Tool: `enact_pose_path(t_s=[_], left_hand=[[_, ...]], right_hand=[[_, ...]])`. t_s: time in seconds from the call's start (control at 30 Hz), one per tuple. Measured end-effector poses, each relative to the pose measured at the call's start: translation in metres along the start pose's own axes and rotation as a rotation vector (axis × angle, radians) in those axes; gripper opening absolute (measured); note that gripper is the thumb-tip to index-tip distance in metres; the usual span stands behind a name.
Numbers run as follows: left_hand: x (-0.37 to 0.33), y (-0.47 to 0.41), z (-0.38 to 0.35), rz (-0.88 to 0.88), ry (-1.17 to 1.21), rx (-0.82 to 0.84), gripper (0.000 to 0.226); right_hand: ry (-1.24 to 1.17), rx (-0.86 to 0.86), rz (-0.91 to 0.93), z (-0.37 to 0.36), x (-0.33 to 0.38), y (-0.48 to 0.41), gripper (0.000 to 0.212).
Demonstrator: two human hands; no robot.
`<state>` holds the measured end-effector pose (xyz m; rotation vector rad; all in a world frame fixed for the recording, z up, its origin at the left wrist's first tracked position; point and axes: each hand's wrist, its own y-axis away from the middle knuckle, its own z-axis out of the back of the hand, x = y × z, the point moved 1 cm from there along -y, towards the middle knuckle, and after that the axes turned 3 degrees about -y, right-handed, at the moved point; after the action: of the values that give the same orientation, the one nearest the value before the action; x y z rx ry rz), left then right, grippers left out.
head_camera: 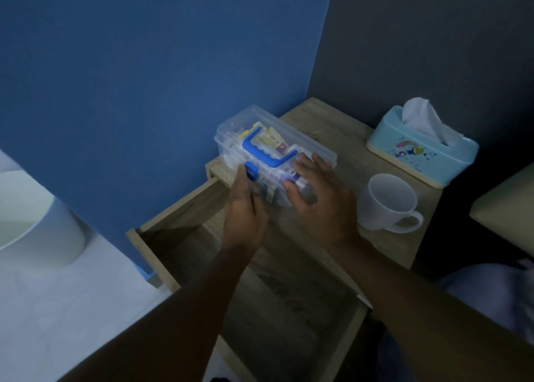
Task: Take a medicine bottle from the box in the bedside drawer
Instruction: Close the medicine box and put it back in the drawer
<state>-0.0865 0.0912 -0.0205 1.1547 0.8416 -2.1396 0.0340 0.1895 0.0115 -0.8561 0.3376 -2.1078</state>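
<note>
A clear plastic box (268,139) with a blue handle and a blue front latch rests on the left part of the wooden bedside table (341,127). Packets and small medicine items show through its closed lid. My left hand (245,208) grips the box's near left end, thumb by the blue latch. My right hand (320,196) lies flat on the near right end, fingers spread over the lid. Below my forearms the drawer (161,254) stands pulled out, its inside dark. No single bottle can be told apart inside the box.
A white mug (387,202) stands just right of my right hand. Behind it sits a light blue tissue box (422,147). A blue wall panel borders the table on the left, a white bin (37,225) at far left, a bed edge at right.
</note>
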Motion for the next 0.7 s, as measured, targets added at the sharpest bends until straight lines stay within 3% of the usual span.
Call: enact_pose_path(t_s=[0.27,0.37,0.47,0.7], left_hand=[[-0.021,-0.065,0.046,0.013,-0.114,-0.046,0.054],[-0.027,-0.089,0.055,0.047,-0.200,-0.007,0.054],[-0.027,-0.108,0.056,0.095,-0.262,0.063,0.057],[-0.012,-0.139,0.050,0.177,-0.377,0.222,0.058]], right_hand=[[-0.214,0.060,-0.216,0.007,0.017,0.001,0.052],[-0.344,0.002,-0.450,0.009,0.025,-0.004,0.065],[-0.437,-0.068,-0.610,0.008,0.029,-0.009,0.053],[-0.432,-0.139,-0.776,-0.008,0.030,-0.014,0.035]])
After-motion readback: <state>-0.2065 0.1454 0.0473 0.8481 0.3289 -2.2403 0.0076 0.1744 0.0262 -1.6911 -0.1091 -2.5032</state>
